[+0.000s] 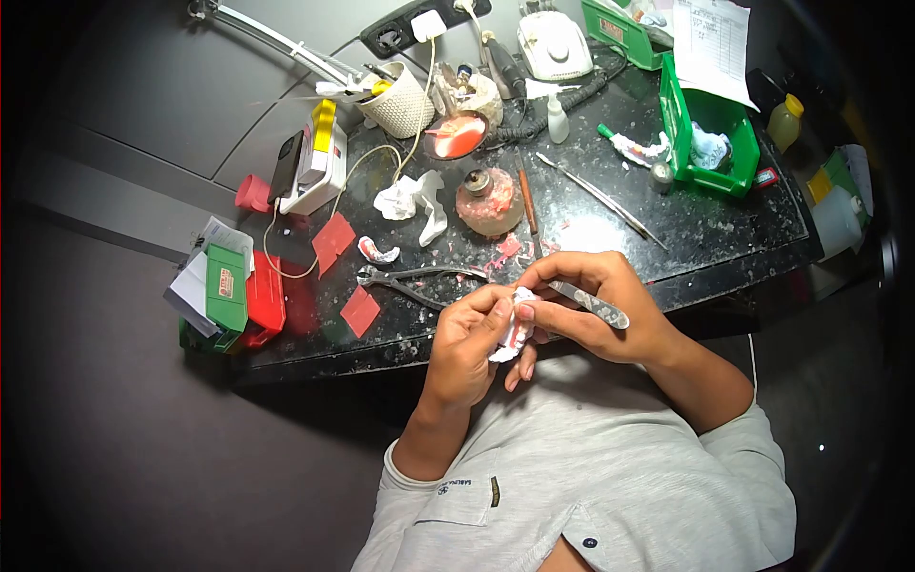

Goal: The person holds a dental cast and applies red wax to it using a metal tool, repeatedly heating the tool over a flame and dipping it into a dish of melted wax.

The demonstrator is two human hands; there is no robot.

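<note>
Just off the front edge of the black worktop, my left hand (pixel 465 345) grips a small white piece (pixel 508 349) with a reddish-pink strip along it. My right hand (pixel 605 310) is closed around a knife-like tool (pixel 593 305) with a speckled metal handle, its thumb and fingertips against the same white piece. The tool's working end is hidden by the fingers. On the worktop beyond my left hand lie metal pliers (pixel 419 282), a curved white and red piece (pixel 378 251) and two pink sheets (pixel 334 242).
A pink-stained burner jar (pixel 489 205), a brown-handled tool (pixel 528 200) and crumpled tissue (pixel 410 198) stand or lie behind the hands. Green bins (pixel 710 143) are at the right, green and red bins (pixel 226 286) at the left. A long metal tool (pixel 602 198) lies right of centre.
</note>
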